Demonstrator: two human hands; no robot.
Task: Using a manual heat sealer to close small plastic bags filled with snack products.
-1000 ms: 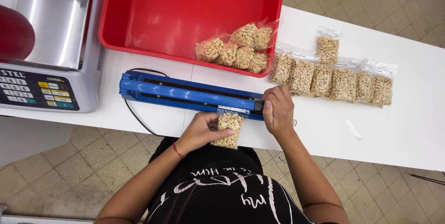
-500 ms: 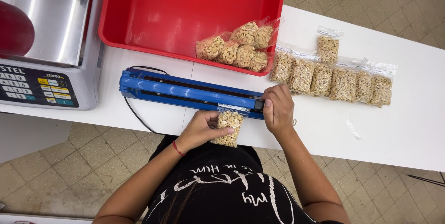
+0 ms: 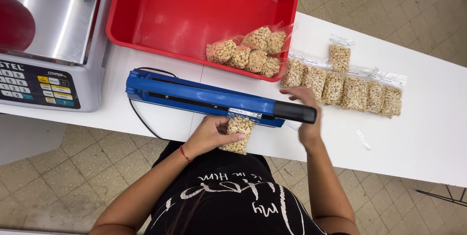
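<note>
Gripping a small clear bag of nuts [image 3: 238, 133], the left hand [image 3: 210, 135] pinches it between thumb and fingers at the near edge of the white table [image 3: 428, 138], the bag's top tucked under the arm of the blue heat sealer [image 3: 209, 100]. Right hand [image 3: 307, 118] hovers blurred, fingers loosely spread, just past the sealer's black handle [image 3: 294, 112]. Filled bags [image 3: 348, 89] lie in a row beyond; more sit in the red tub [image 3: 160, 21]. A scale [image 3: 48, 69] stands at the left.
</note>
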